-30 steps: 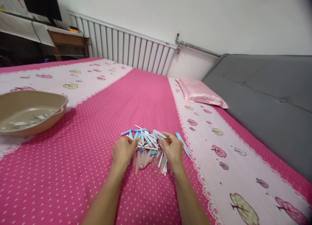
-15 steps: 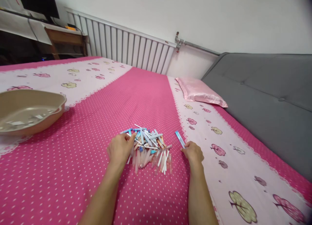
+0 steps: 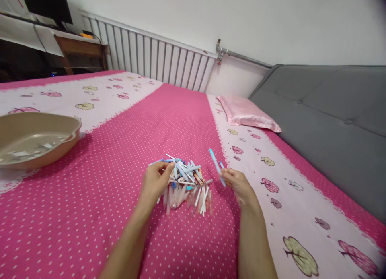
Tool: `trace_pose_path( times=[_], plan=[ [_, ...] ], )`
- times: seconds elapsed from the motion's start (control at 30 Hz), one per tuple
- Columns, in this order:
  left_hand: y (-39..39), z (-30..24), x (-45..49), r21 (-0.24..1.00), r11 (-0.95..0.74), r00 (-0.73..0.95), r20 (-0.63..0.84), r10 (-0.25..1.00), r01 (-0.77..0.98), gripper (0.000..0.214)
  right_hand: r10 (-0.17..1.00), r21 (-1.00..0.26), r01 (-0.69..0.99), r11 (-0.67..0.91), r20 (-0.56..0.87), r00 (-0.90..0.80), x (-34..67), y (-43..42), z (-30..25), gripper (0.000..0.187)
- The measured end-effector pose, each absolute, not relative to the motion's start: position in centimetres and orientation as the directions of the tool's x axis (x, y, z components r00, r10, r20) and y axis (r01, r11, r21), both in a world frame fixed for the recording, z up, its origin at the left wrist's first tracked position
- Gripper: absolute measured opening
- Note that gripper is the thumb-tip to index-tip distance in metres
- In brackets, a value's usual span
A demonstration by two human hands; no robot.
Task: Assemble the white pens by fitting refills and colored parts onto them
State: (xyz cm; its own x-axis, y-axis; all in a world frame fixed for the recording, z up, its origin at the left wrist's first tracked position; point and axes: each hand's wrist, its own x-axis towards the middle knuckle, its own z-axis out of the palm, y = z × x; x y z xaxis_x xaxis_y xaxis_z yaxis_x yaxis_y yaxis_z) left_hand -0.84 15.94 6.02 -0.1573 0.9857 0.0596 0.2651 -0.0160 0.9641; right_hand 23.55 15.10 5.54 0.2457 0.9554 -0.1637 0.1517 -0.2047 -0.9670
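Note:
A loose pile of pen parts [image 3: 183, 172] lies on the pink polka-dot bedspread, with blue pens, thin white sticks and clear pinkish tubes mixed together. At the left edge of this pile, my left hand [image 3: 155, 182] has its thumb and fingers closed beside some blue pieces; what is between them is hidden. My right hand [image 3: 237, 182], to the right of the pile, grips a light blue pen [image 3: 215, 160] that tilts up and to the left. The blue end of a second pen [image 3: 221, 165] shows just behind those fingers.
A beige basin [image 3: 64, 144] with small white pieces inside stands on the bed at left. A pink pillow [image 3: 249, 114] lies by the grey headboard [image 3: 325, 106] at right. Beyond the bed are a white radiator [image 3: 150, 49] and a desk with a monitor [image 3: 46, 5].
My right hand has raised one blue pen off the bed, away from the pen beside it. My left hand has slid slightly right and up, further over the pile.

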Motion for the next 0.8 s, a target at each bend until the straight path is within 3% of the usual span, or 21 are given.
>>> trace_pose_path(
  times=[0.07,0.13,0.2,0.3,0.47,0.8],
  plan=[
    [15.5,6.4,0.1,0.999,-0.009,-0.033,0.008,0.999,-0.048,0.037,0.976,-0.971,-0.105,-0.214,-0.216,0.009,21.5,14.6,6.6,0.025],
    [15.0,7.0,0.8,0.970,0.039,0.100,-0.015,0.995,-0.240,0.040,0.946,-0.931,-0.227,-0.285,-0.236,-0.221,19.5,14.3,7.3,0.024],
    [14.5,7.5,1.3,0.935,0.072,0.206,0.000,0.979,-0.347,0.039,0.898,-0.896,-0.285,-0.342,-0.221,-0.382,17.8,14.0,7.6,0.022],
    [14.1,7.9,1.3,0.896,0.112,0.253,0.000,0.967,-0.429,0.034,0.850,-0.860,-0.325,-0.393,-0.205,-0.486,16.4,13.8,7.4,0.021],
    [14.4,7.6,0.7,0.885,0.132,0.235,-0.027,0.972,-0.447,0.028,0.852,-0.876,-0.292,-0.384,-0.213,-0.478,16.2,13.6,7.3,0.027],
    [14.7,7.2,1.2,0.899,0.131,0.168,-0.066,0.984,-0.418,0.030,0.967,-0.962,-0.213,-0.171,-0.122,-0.222,15.5,13.4,7.2,0.035]
  ],
)
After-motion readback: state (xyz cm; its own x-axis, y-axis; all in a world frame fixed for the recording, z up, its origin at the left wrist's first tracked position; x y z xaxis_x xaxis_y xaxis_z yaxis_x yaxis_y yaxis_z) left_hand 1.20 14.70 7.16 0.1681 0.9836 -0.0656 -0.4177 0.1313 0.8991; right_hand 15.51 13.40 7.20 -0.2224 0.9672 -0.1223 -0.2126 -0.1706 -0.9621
